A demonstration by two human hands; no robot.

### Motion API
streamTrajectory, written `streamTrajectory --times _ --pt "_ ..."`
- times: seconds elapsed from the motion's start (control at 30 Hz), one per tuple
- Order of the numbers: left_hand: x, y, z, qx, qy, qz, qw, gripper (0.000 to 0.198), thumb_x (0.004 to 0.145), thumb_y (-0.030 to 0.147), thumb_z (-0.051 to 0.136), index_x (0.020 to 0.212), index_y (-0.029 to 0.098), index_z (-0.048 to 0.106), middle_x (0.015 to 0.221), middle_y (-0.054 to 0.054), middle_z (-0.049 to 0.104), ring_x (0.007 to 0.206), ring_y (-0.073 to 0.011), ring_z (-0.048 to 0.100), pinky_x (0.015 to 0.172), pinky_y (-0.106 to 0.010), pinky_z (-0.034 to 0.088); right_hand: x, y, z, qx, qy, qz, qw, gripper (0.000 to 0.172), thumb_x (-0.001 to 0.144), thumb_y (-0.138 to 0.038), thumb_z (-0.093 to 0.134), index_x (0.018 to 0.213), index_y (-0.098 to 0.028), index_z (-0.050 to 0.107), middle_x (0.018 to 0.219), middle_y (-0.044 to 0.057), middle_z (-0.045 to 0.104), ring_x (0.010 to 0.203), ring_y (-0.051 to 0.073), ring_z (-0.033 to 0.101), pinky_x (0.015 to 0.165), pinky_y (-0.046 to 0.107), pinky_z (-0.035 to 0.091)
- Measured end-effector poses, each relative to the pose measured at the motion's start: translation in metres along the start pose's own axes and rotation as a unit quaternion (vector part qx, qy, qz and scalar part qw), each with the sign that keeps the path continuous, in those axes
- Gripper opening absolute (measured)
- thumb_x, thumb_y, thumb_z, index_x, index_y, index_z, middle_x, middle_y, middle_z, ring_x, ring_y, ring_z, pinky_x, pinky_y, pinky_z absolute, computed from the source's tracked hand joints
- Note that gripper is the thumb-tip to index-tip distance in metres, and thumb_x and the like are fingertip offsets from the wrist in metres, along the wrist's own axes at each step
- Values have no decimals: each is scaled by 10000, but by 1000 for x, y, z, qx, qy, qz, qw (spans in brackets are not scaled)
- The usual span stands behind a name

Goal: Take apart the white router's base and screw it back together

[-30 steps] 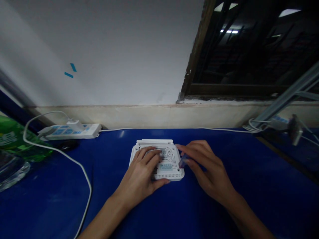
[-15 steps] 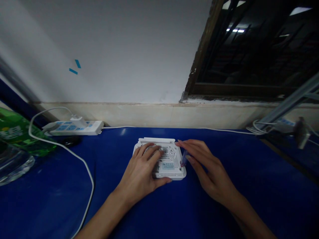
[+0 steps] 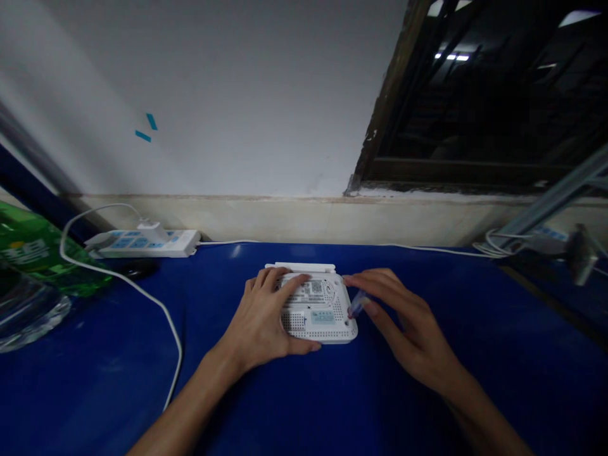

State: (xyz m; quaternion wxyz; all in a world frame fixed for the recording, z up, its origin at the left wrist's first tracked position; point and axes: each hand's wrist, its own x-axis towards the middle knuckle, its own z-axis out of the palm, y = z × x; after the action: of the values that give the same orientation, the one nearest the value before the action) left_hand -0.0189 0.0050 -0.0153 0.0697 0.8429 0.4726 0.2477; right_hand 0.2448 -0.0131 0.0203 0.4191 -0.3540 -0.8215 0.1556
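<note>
A white router (image 3: 323,316) lies with its labelled, vented underside up on the blue table. My left hand (image 3: 268,316) grips its left part, the thumb along the front edge and the fingers across the top. At the router's right side, my right hand (image 3: 403,323) pinches a small screwdriver (image 3: 357,305) with a clear, purplish handle. The screwdriver leans to the right, and its lower end is close to a round hole near the front right corner. Whether the tip sits in that hole I cannot tell.
A white power strip (image 3: 183,243) with a plugged-in charger (image 3: 152,231) stands by the wall. Its white cable (image 3: 164,310) curves across the table's left side. A green bottle (image 3: 42,253) lies at far left, beside a dark object (image 3: 137,269). A metal bar (image 3: 541,196) slants at right.
My left hand has slid left and its fingers have drawn back, baring more of the label. The screwdriver tilts further right, and my right hand has shifted slightly right with it.
</note>
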Motion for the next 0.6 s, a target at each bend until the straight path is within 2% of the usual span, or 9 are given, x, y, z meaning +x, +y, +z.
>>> streamTrajectory --times 0.07,0.13,0.23,0.3,0.37,0.5,0.6 --pt "0 0 1 10 9 3 1000 1054 535 656 886 1450 294 507 1424 -149 512 1275 -422 467 1007 -628 429 1 0 -2 2 5 -10 1000 392 996 -122 549 1352 -273 616 1162 72 698 1111 230 591 921 415 514" --pt "0 1 3 26 22 12 999 1047 554 670 869 1450 269 506 1448 -167 494 1315 -430 431 1040 -635 396 1 0 -2 -11 20 -36 999 372 958 -109 617 1293 -265 654 1047 59 711 1016 222 601 849 394 523" --pt "0 2 4 48 50 29 997 1010 601 681 839 1446 234 514 1487 -197 457 1361 -444 385 1075 -648 352 1 2 -1 -43 43 -70 996 295 886 -122 729 1155 -245 716 881 42 648 867 210 577 719 365 508" --pt "1 2 4 61 69 39 995 969 630 659 831 1438 219 525 1501 -213 438 1372 -449 376 1082 -647 338 0 3 -1 -63 52 -82 993 270 870 -138 753 1121 -235 726 837 35 601 840 208 561 690 358 499" --pt "1 2 5 72 82 44 993 944 639 625 836 1432 214 531 1505 -221 430 1375 -454 373 1081 -646 334 -1 3 -2 -74 46 -92 992 286 883 -149 739 1157 -227 715 905 55 624 906 223 572 742 378 511" --pt "1 0 7 77 83 39 993 940 639 630 836 1425 217 529 1496 -223 440 1369 -460 377 1064 -655 348 -2 0 -6 -73 3 -78 994 396 971 -129 582 1355 -219 618 1261 104 670 1172 262 551 972 457 486" --pt "1 -2 8 67 80 29 994 950 622 649 843 1412 220 535 1461 -213 474 1348 -450 401 1045 -642 378 -1 0 -7 -56 2 -56 997 447 986 -100 540 1410 -238 578 1268 78 697 1182 246 558 976 434 495"
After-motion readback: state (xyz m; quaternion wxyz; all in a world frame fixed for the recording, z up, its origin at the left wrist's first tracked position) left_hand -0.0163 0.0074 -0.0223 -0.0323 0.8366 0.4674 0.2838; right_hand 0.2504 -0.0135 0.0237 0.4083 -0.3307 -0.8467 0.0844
